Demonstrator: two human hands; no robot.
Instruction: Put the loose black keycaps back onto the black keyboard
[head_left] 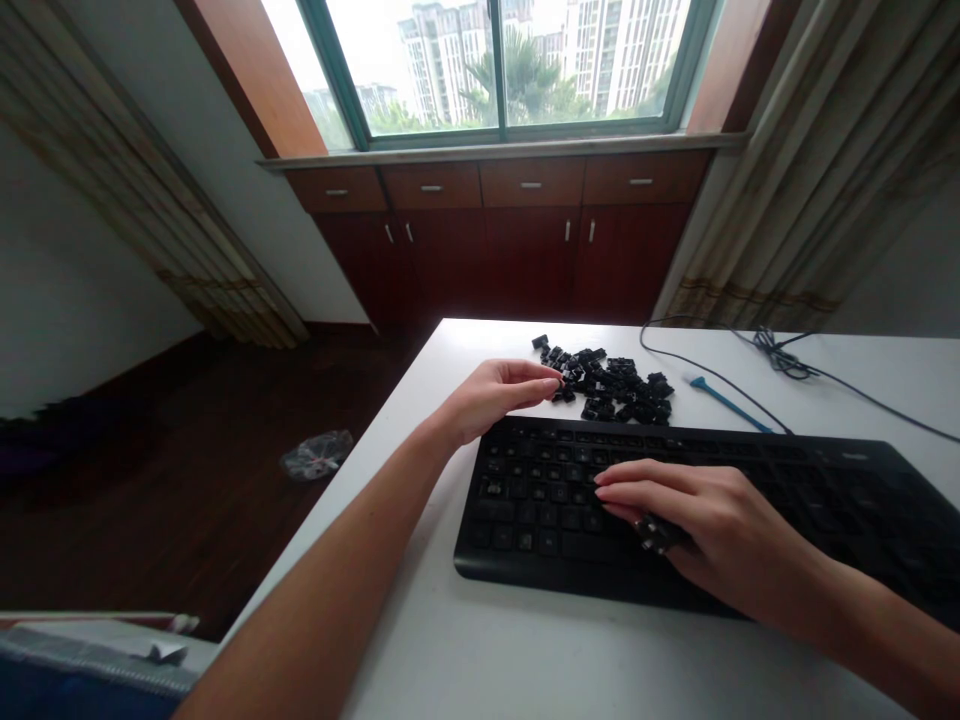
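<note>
A black keyboard point(600, 572) lies on the white table, with many of its key places showing bare sockets. Beyond its upper left part is a heap of loose black keycaps point(619, 385). My left hand point(499, 395) is at the heap's left edge, thumb and fingers pinched together; whether a keycap is between the tips is hard to tell against the dark pile. Over the middle of the keyboard, my right hand point(705, 510) is closed, its fingertips low above the keys. Small black keycaps point(654, 535) with pale undersides stick out beneath its curled fingers.
A blue plastic tool point(729, 403) lies behind the keyboard, beside a dark cable point(780, 355) that is partly bundled. The white table point(525, 640) has its left edge under my left forearm. A clear plastic bag point(316, 456) is on the dark floor. Cabinets point(495, 240) stand below the window.
</note>
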